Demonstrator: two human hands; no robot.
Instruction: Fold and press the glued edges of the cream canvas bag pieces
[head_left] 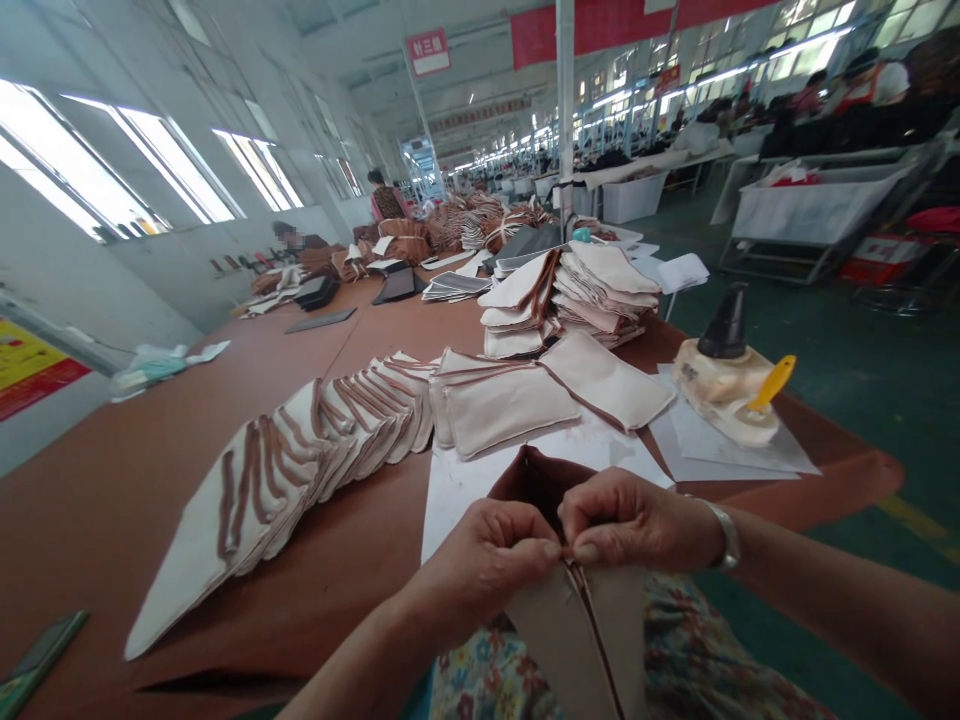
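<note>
Head view: both my left hand (487,560) and right hand (637,522) pinch the leather piece (577,630) at its top seam; its long axis runs down toward my lap.

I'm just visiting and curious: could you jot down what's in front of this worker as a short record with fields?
Place: long brown table in a workshop
Left hand: pinches the brown-edged piece, thumb to thumb with the other
Right hand: pinches the same piece; bracelet on wrist
Ahead: fanned row of pieces, a stack behind
Right: glue pot with yellow handle on paper
Others: a person far down the table
</note>
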